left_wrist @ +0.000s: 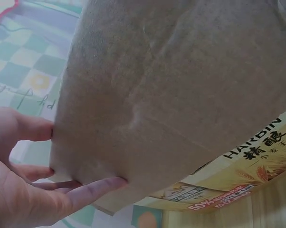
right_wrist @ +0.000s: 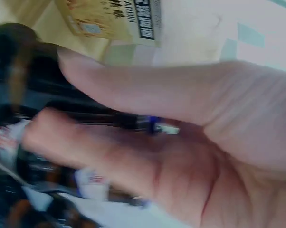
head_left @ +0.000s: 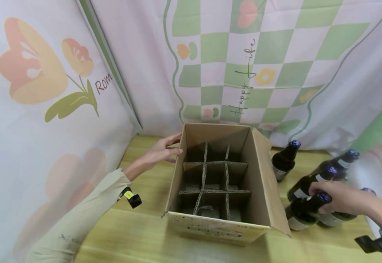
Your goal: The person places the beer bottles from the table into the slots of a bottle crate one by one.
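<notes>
the front bottle (head_left: 301,213) is located near the right edge of the table (head_left: 138,226), to the right of the carton (head_left: 210,223). its long axis is upright, cap up. the right hand (head_left: 350,199) is the nearer hand: thumb and fingers are curled about the upper part of this bottle from the right; firmness of the grip cannot be determined. the carton opening lies to the left of the grip, with the right flap (head_left: 269,182) standing outward between them.

the left hand (head_left: 161,150) is at the carton's left wall, fingers extended and touching the board, not closed around anything.

the carton is open at the top. a crossed divider (head_left: 214,191) forms cells in three rows; no bottle is visible in them, although the lower parts are dark. the rear bottle (head_left: 284,160) stands beside the right flap. further bottles (head_left: 304,184) stand grouped at the right hand.
</notes>
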The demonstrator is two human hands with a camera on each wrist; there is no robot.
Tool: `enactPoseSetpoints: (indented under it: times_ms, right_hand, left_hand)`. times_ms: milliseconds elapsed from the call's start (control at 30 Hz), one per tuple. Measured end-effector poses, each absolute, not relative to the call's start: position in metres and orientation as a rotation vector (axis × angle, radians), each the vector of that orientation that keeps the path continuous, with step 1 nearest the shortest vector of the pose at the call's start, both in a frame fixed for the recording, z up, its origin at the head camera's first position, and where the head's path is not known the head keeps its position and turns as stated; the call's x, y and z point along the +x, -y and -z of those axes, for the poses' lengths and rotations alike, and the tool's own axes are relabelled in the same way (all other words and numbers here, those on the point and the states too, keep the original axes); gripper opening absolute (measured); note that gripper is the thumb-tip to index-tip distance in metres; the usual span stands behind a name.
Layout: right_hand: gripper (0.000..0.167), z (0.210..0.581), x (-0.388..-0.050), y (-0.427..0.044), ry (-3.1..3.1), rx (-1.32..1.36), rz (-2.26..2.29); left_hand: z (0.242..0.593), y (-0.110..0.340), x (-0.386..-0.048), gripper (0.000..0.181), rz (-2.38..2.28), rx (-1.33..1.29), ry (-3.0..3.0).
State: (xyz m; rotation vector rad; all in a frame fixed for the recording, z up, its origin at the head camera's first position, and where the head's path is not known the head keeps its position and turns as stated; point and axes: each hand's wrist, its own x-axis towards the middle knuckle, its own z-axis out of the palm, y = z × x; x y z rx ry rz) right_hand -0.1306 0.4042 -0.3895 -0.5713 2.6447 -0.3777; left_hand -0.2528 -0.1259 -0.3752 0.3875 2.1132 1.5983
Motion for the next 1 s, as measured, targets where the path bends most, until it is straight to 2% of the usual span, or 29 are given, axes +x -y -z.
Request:
enactPoseSetpoints:
  times_ms: [167,233,433,567,800,1000]
  right_hand:
    - [0.043,0.408,-0.124,-0.415,-2.836,-0.788,0.424]
    - [0.041,0.416,-0.121,-0.414,-2.904,-0.781,0.499]
    - [0.044,0.451,-0.107,-0.389,-3.026,-0.328,0.949]
    - [0.035,0.473,-0.102,-0.373,-3.015,-0.09,1.282]
    - [0.034,0.491,-0.1,-0.359,-3.06,-0.087,1.563]
    - [0.034,0.488,-0.106,-0.358,-3.092,0.0,1.525]
  left_hand:
    - [0.376,0.125,-0.254,0.083,-1.627,0.358,-2.087]
    - [0.377,0.125,-0.255,0.082,-1.636,0.345,-2.081]
    - [0.376,0.124,-0.252,0.08,-1.639,0.315,-2.087]
    - [0.376,0.124,-0.25,0.081,-1.651,0.309,-2.082]
    - [0.379,0.122,-0.249,0.081,-1.664,0.306,-2.075]
    - [0.381,0.122,-0.248,0.081,-1.673,0.311,-2.079]
